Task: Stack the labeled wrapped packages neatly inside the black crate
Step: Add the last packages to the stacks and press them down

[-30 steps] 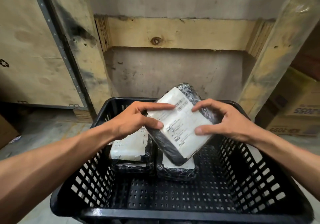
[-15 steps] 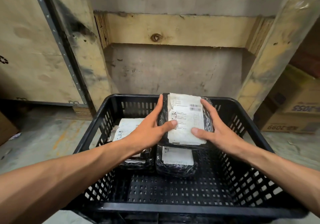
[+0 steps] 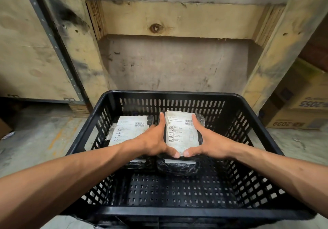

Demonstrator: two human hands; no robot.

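A black slotted crate point(image 3: 177, 212) stands on the floor in front of me. Inside, at the back, lie two piles of black-wrapped packages with white labels. My left hand point(image 3: 154, 140) and my right hand point(image 3: 209, 142) clasp the top package point(image 3: 181, 131) of the right pile from both sides, thumbs meeting at its near edge. It lies flat, label up, on a lower package point(image 3: 177, 166) whose black wrap shows beneath. The left pile's top package point(image 3: 127, 131) lies beside it, partly hidden by my left forearm.
A wooden crate frame point(image 3: 159, 21) and grey wall rise right behind the crate. A plywood panel with a metal strip point(image 3: 53, 39) is at the left. Cardboard boxes point(image 3: 298, 108) stand at the right. The front half of the crate floor point(image 3: 177, 189) is bare.
The package, held tilted above the crate a second ago, has been turned level and lowered onto the right pile. Both hands moved down with it and now press its sides.
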